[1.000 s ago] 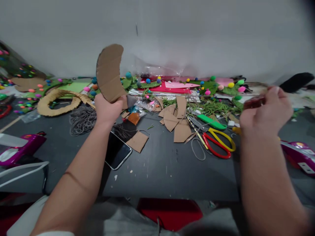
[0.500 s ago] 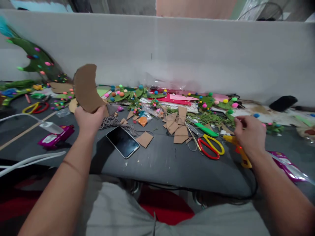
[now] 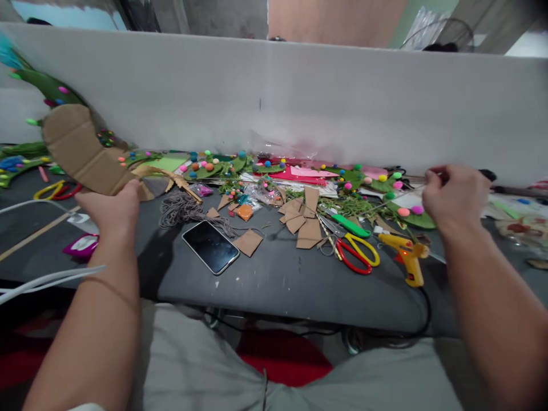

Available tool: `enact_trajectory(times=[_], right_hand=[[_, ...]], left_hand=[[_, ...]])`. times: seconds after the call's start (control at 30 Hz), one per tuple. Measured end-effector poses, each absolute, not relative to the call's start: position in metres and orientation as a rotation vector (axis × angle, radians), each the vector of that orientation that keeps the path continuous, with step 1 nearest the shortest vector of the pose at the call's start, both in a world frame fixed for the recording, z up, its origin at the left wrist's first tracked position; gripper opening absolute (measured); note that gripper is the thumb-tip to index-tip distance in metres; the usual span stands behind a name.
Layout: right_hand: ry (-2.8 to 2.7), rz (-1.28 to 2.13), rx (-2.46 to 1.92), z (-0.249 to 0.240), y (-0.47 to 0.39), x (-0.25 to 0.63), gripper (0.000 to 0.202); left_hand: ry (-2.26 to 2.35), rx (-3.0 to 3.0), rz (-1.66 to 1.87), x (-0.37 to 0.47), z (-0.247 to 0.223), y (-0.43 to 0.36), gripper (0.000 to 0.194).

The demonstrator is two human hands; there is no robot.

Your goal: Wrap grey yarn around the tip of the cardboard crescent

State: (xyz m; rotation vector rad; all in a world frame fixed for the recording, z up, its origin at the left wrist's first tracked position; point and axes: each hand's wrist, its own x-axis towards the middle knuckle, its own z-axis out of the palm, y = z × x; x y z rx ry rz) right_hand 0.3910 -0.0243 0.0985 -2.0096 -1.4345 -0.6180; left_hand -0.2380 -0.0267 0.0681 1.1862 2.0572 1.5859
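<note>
My left hand point(image 3: 111, 211) is closed round the lower edge of a curved piece of brown cardboard point(image 3: 79, 148), held up above the left of the table. A pale, straw-coloured strip point(image 3: 171, 174) shows beside the cardboard's right end. My right hand point(image 3: 456, 197) is raised at the right with its fingers pinched together. A thin string point(image 3: 394, 198) seems to run from those fingertips down to the left; its far end is hard to follow. Below and left of this hand lies a yellow hot glue gun point(image 3: 409, 257) with its black cord hanging over the table's edge.
Red-and-yellow scissors point(image 3: 355, 257), a green-handled cutter point(image 3: 351, 225) and cardboard scraps point(image 3: 309, 233) lie mid-table. A phone point(image 3: 210, 246) and grey yarn point(image 3: 177, 211) lie left of them. Green felt pieces with pompoms point(image 3: 214, 166) line the white partition point(image 3: 192, 85). White cables point(image 3: 51, 279) cross at left.
My left hand has carried the cardboard leftward and tilted it. My right hand has risen away from beside the glue gun, toward the back right, uncovering the gun.
</note>
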Motion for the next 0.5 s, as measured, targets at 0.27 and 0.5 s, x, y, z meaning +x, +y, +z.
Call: enact_trajectory(times=[0.27,0.5], right_hand=[[-1.353,-0.603,-2.141,0.090,-0.033,0.394,0.025],[-1.854,-0.570,-1.844,0.028,-0.089,0.310,0.023]], left_hand=[[1.968,1.073,1.848,-0.210,0.068,-0.037,0.080],[1.619,1.498,1.792,-0.126,0.060,-0.044,0.048]])
